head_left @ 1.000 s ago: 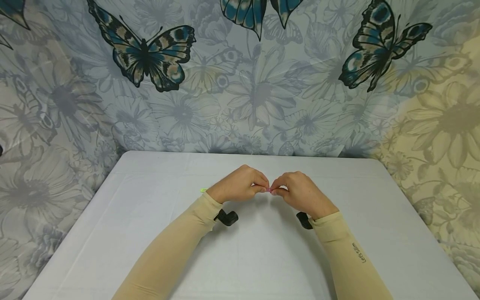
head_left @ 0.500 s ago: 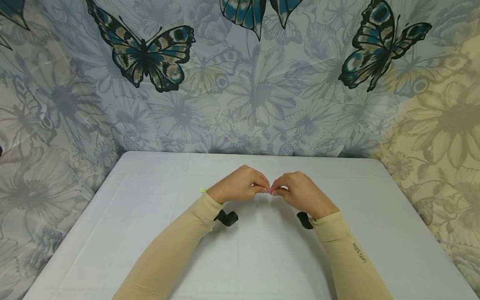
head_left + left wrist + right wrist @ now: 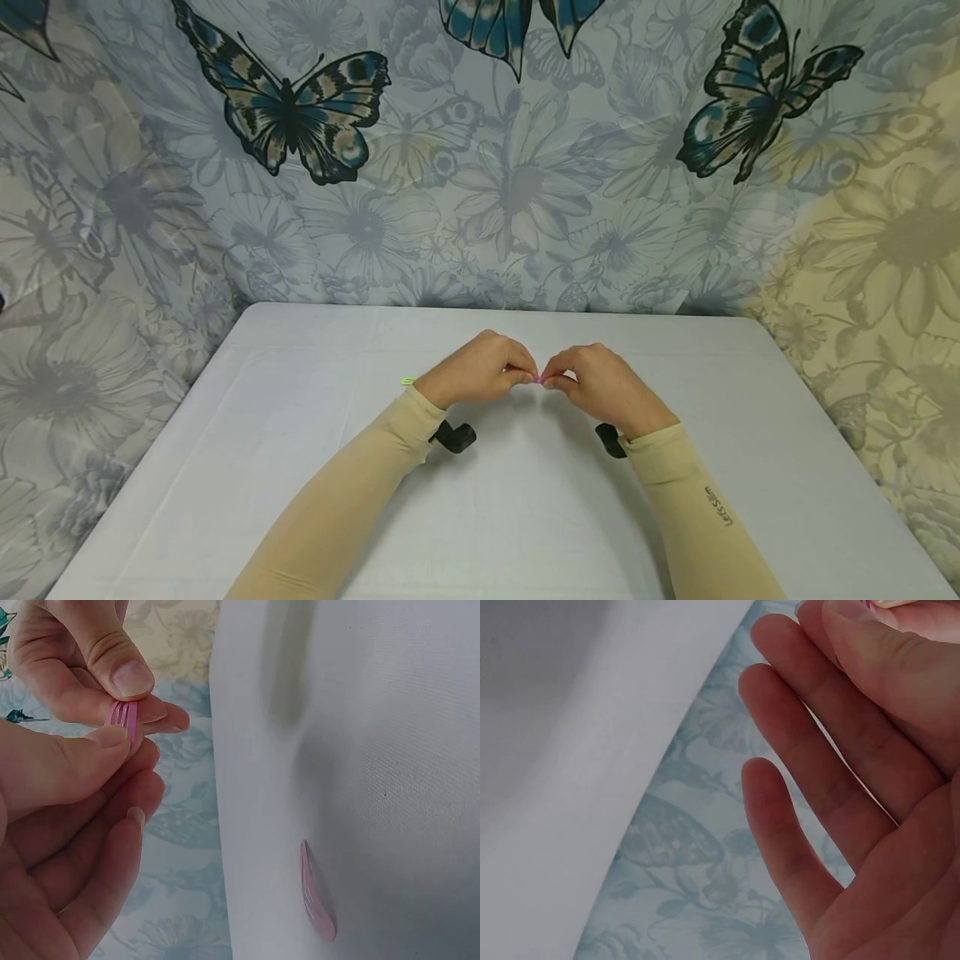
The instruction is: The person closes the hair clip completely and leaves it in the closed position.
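Note:
Above the white table, both hands meet at a small pink snap hair clip (image 3: 122, 714). My left hand (image 3: 483, 371) pinches one end between thumb and fingers. Opposite it, the thumb and index finger of my right hand (image 3: 603, 387) pinch the other end. Slots run along the clip's visible middle; its ends are covered by fingertips. In the right wrist view, the remaining fingers (image 3: 810, 750) of the right hand extend apart from the clip. A second pink hair clip (image 3: 313, 896) lies on the table beneath the left hand, hidden from the head view.
A small yellow-green item (image 3: 407, 381) lies on the white table (image 3: 525, 517), partly behind the left wrist. Black wrist cameras hang under both wrists. A wall covering with butterflies and flowers (image 3: 517, 192) rises behind the table's far edge.
Both hands stay almost in place, still pinching the hair clip. The fingertips shift very slightly, and a bit more pink shows between them now.

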Available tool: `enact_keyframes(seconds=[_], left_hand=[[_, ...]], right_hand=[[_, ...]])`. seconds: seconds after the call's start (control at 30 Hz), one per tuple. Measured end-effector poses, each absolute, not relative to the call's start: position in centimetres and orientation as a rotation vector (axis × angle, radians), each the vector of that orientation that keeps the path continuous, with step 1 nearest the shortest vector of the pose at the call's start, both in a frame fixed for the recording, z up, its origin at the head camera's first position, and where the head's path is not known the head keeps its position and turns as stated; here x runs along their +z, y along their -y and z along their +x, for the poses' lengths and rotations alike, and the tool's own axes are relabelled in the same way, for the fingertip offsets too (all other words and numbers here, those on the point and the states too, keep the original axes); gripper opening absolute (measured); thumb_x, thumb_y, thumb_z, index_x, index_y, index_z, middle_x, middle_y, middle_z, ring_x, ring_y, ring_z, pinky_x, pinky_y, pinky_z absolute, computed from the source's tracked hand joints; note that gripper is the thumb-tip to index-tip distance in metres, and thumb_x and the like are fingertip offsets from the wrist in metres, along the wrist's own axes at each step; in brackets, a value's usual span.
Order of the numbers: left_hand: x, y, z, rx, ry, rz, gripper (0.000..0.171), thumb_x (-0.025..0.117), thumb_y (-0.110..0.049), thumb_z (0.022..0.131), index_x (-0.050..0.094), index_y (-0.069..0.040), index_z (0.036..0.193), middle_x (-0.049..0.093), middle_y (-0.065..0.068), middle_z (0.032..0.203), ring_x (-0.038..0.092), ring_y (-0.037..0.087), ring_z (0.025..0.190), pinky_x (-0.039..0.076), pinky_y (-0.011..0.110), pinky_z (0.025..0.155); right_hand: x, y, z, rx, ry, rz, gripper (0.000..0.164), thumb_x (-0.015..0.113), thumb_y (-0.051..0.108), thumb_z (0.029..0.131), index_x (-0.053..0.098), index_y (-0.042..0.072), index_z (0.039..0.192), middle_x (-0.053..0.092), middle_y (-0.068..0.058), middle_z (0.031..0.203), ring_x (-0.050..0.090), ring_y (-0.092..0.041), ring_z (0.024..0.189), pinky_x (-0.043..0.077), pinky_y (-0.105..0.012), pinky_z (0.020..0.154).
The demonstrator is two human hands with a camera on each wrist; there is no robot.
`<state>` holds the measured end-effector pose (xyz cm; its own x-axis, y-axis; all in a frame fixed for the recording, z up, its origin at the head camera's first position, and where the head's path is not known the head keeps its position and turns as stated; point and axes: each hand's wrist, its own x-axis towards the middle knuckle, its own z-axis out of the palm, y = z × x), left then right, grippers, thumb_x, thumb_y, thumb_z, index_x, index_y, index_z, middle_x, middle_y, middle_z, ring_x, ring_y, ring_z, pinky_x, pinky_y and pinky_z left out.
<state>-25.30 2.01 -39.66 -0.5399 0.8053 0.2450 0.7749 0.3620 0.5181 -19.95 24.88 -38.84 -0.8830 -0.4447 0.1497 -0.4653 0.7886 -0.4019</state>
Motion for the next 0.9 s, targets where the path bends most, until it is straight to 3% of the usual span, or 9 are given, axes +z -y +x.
enact_keyframes(seconds=[0.3,0.57,0.8,0.9], left_hand=[[-39.82,-2.00,-25.21,0.938,-2.579,1.457,0.013,0.075,-0.009,0.102,0.087,-0.011,0.105,0.083,-0.001,0.103,0.073,0.008,0.090,0.057,0.021,0.081],[-39.81,-2.23,-25.28,0.956,-2.568,1.412,0.012,0.076,-0.012,0.102,0.087,-0.011,0.106,0.083,-0.003,0.103,0.072,0.007,0.089,0.058,0.022,0.081],[-39.81,-2.34,-25.25,0.948,-2.602,1.304,0.011,0.081,-0.018,0.099,0.087,-0.015,0.108,0.082,-0.005,0.107,0.074,0.009,0.101,0.060,0.029,0.092],[-39.86,-2.36,-25.24,0.961,-2.609,1.300,0.009,0.081,-0.018,0.099,0.087,-0.016,0.105,0.082,-0.005,0.105,0.073,0.008,0.098,0.060,0.029,0.089]], right_hand=[[-38.61,-24.75,-19.83,0.734,2.953,0.676,0.009,0.081,0.016,0.098,0.085,0.018,0.107,0.083,0.005,0.107,0.078,-0.021,0.106,0.062,-0.048,0.094],[-38.53,-24.83,-19.85,0.706,2.913,0.691,0.007,0.081,0.015,0.098,0.084,0.017,0.103,0.082,0.005,0.104,0.077,-0.019,0.102,0.063,-0.045,0.091],[-38.71,-24.75,-19.90,0.668,2.898,0.704,0.006,0.082,0.015,0.097,0.084,0.017,0.102,0.081,0.005,0.100,0.076,-0.016,0.096,0.063,-0.043,0.088],[-38.87,-24.72,-19.92,0.665,2.894,0.715,0.006,0.082,0.015,0.097,0.084,0.018,0.102,0.081,0.006,0.100,0.076,-0.015,0.095,0.063,-0.042,0.087]])
